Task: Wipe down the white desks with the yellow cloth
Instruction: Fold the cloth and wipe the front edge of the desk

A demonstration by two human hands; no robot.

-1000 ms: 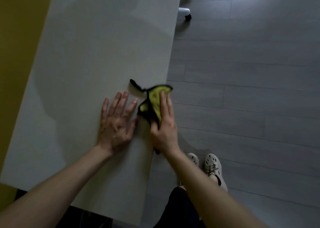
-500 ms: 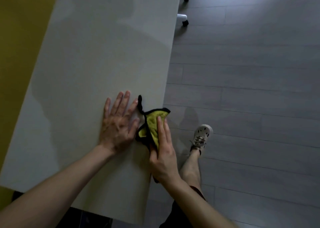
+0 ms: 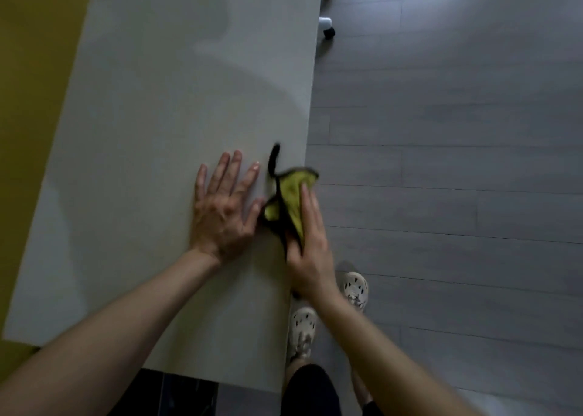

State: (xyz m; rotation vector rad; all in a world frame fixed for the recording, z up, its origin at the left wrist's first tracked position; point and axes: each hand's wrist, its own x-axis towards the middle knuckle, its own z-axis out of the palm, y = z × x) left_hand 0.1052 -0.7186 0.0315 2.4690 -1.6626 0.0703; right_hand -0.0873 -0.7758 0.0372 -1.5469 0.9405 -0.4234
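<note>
A long white desk (image 3: 176, 106) runs from near me to the far end. The yellow cloth (image 3: 288, 199), edged in black, lies bunched on the desk's right edge with a black corner sticking up. My right hand (image 3: 310, 248) presses on the cloth, fingers flat over it and thumb around its lower part. My left hand (image 3: 225, 207) rests flat on the desk just left of the cloth, fingers spread, its forefinger almost touching the cloth.
Grey plank floor (image 3: 457, 194) lies to the right of the desk. Two desk castors (image 3: 328, 30) show at the top by the desk's edge. My feet in white shoes (image 3: 356, 286) stand beside the desk. A yellow wall (image 3: 28, 84) borders the desk's left side.
My right hand has slid the cloth along the desk's right edge, first toward me, then slightly forward again. My feet have stepped along the desk. The left hand stays flat.
</note>
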